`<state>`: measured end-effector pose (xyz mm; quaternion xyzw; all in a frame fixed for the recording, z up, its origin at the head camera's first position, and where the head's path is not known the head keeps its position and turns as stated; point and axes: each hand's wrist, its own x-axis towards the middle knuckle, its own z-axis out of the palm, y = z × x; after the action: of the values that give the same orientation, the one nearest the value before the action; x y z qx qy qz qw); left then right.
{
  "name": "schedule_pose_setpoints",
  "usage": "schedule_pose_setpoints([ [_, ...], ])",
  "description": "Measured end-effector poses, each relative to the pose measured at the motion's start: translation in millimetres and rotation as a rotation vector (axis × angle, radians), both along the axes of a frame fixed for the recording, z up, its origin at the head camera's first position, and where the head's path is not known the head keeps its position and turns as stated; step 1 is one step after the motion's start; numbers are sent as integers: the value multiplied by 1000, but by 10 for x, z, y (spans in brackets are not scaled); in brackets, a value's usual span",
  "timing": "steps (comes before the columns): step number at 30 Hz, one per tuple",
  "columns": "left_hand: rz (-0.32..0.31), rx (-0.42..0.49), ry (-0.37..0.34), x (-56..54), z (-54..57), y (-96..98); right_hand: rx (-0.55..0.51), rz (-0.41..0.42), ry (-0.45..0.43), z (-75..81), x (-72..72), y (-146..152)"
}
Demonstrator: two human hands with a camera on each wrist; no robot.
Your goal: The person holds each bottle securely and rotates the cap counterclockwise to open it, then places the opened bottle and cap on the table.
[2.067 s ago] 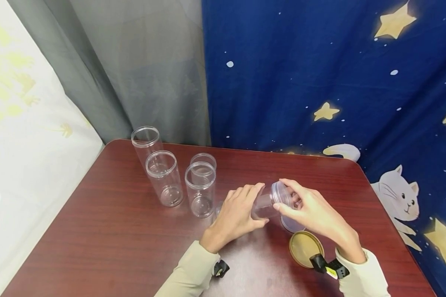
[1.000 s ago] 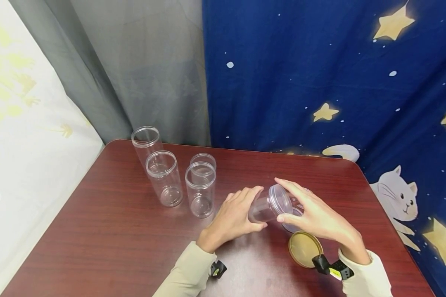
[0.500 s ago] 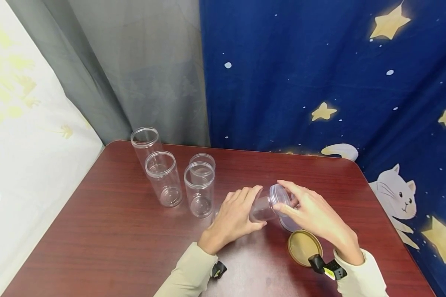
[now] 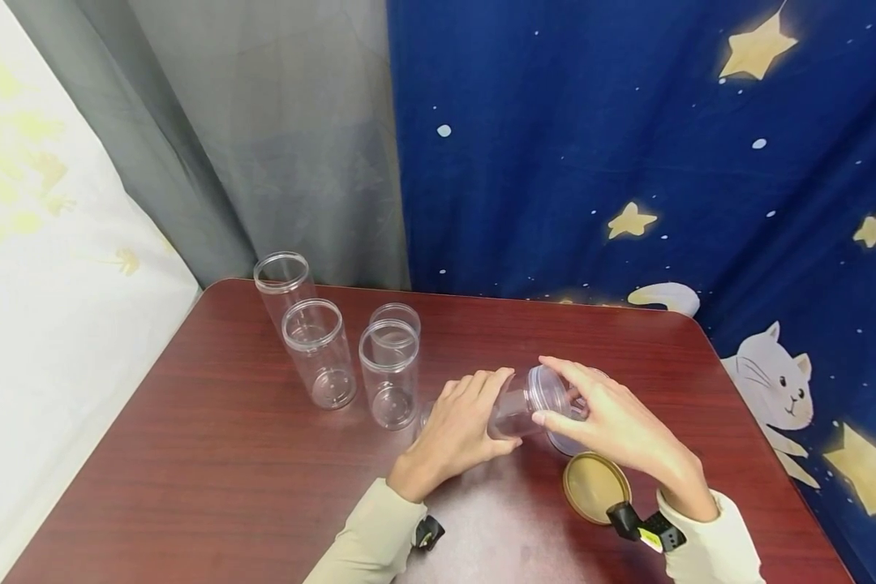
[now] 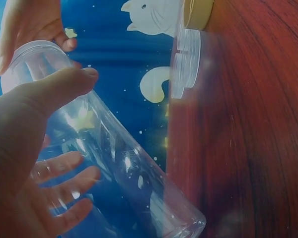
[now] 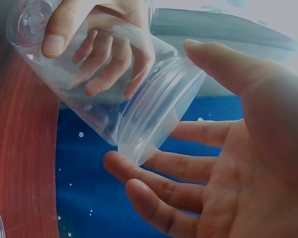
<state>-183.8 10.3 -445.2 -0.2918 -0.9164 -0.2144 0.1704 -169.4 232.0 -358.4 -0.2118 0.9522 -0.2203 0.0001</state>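
Observation:
A clear plastic jar (image 4: 514, 412) is held tilted above the table, its base toward the left and its mouth toward the right. My left hand (image 4: 454, 426) grips the jar's body, thumb on one side and fingers wrapped round the other. Over the mouth sits a clear screw lid (image 6: 161, 111), ridged at its side. My right hand (image 4: 620, 418) holds this lid by its rim, thumb at one edge and fingertips at the opposite edge. Through the clear wall of the jar, the left fingers show in the right wrist view.
Several open clear jars, among them a front one (image 4: 319, 357) and a middle one (image 4: 390, 377), stand on the left half of the red-brown table (image 4: 263, 487). Near my right wrist lie a gold lid (image 4: 596, 488) and clear lids (image 5: 188, 62). Curtains hang behind the table.
The right hand has turned slightly back and forth at the lid, its fingers shifting round the rim. The left hand keeps its grip on the jar, nearly in place.

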Motion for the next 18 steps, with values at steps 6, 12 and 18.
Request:
schedule_pose_setpoints([
  [6,-11,12,-30,-5,-7,-9,-14,38,-9,-2,12,14],
  [12,-21,22,-43,-4,-10,-20,-31,93,-3,0,22,34],
  [18,-23,26,-51,-2,-23,-21,-39,130,-24,-13,14,55],
])
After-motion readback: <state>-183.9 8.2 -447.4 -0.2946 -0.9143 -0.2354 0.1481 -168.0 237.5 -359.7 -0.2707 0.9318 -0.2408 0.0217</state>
